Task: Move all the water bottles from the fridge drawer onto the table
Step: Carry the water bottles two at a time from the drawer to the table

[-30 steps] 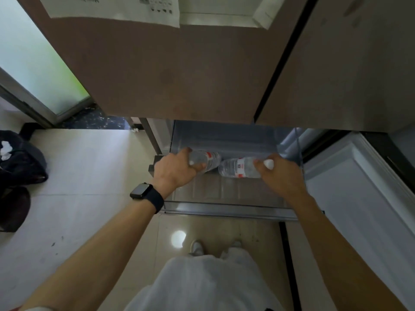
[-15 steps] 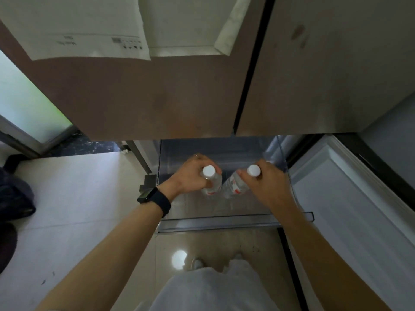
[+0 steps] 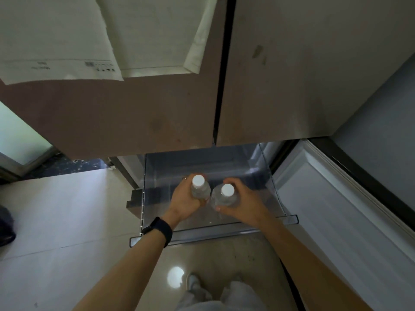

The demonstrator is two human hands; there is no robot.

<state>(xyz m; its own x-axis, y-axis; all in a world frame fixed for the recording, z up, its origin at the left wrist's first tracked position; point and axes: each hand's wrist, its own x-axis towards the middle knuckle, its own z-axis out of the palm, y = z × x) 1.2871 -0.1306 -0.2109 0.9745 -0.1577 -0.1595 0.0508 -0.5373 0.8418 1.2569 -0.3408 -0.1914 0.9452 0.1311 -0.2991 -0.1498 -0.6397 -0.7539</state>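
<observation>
At the front rim of the fridge drawer (image 3: 202, 235), a black watch (image 3: 160, 228) is noted on the left wrist. Over the drawer's middle, the left water bottle (image 3: 200, 190) is gripped upright by the left hand (image 3: 186, 204), and the right water bottle (image 3: 225, 196) beside it by the right hand (image 3: 244, 204). Brown doors (image 3: 157, 113) are closed above its rear.

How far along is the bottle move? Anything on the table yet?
Done: the fridge drawer is pulled open. In hand: the left hand grips the left bottle and the right hand grips the right bottle, both upright over the drawer. Left: carry both to the table, which is out of view, so nothing placed can be confirmed. No other bottles show in the visible part of the drawer.
</observation>
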